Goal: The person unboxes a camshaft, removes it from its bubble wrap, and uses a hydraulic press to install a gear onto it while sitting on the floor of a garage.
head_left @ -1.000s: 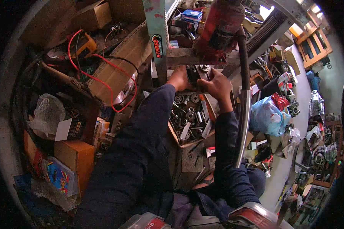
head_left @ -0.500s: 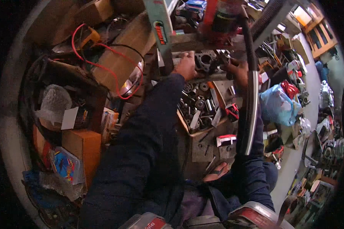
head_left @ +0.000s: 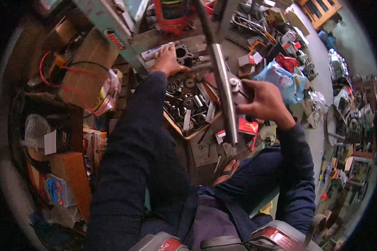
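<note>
Right hand (head_left: 266, 100) closed on a metal fitting (head_left: 238, 90), thumb on the near side and fingers at the far side; grip narrow. The fitting is grey, with a round boss on its face, and is raised above the parts tray (head_left: 188, 137), off to its right. Its inner edge is partly masked by the steel lever tube (head_left: 225, 94), which passes in front; contact between the two cannot be determined.

Left hand (head_left: 166, 60) rests on a pale block (head_left: 151, 53), thumb spread wide from the fingers, nothing visible enclosed between them. Just beside it lies a bored metal casting (head_left: 182, 54), its bore uncovered. A red bottle jack (head_left: 171, 14) and a green frame post (head_left: 102, 27) stand beyond.

Progress, by judgement: the fitting is separate from the casting, well apart from it and in hand; the casting is on the work surface, not lifted. The tray holds loose gears and shafts (head_left: 189, 101), untouched by either hand. Whether work on either piece is complete cannot be determined from this view.
</note>
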`<state>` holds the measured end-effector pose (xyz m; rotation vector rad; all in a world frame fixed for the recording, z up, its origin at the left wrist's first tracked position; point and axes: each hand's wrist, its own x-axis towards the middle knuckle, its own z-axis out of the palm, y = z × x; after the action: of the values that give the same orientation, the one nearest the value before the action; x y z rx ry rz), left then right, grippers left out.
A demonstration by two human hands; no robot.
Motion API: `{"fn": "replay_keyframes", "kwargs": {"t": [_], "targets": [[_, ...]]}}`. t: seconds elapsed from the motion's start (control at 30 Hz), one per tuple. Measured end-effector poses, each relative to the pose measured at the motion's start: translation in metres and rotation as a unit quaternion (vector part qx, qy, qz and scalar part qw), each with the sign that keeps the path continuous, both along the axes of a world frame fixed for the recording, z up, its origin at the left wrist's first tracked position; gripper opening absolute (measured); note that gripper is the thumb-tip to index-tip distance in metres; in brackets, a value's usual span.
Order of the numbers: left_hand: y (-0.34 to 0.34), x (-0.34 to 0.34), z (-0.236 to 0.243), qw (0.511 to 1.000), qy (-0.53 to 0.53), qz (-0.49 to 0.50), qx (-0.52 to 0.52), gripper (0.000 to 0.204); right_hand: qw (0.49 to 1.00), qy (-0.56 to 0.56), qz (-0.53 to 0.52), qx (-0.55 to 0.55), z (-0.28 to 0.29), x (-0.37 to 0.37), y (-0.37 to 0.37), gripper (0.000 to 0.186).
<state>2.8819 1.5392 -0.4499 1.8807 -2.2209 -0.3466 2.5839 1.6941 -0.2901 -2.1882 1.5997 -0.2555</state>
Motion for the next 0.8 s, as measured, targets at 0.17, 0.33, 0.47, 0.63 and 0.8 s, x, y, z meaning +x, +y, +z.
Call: {"fn": "replay_keyframes", "kwargs": {"t": [0.17, 0.33, 0.47, 0.63, 0.8], "targets": [[-0.013, 0.006, -0.017, 1.000, 0.000, -0.016, 0.002, 0.108, 0.997, -0.037, -0.011, 0.069, 0.005, -0.031, 0.059, 0.059], [0.016, 0.004, -0.009, 0.997, 0.017, -0.049, -0.049, 0.082, 0.993, -0.008, -0.065, 0.096, -0.001, -0.073, 0.092, 0.062], [0.065, -0.019, -0.012, 0.980, -0.001, -0.170, -0.103, 0.090, 0.977, 0.031, -0.205, 0.044, -0.011, -0.103, 0.098, 0.055], [0.120, -0.064, -0.093, 0.999, -0.032, -0.020, -0.025, 0.079, 0.973, 0.018, -0.229, 0.027, -0.014, -0.113, 0.076, 0.053], [0.118, -0.122, -0.138, 0.916, 0.120, 0.312, 0.223, 0.093, 0.965, -0.043, -0.252, 0.060, -0.020, -0.123, 0.073, 0.056]]}}
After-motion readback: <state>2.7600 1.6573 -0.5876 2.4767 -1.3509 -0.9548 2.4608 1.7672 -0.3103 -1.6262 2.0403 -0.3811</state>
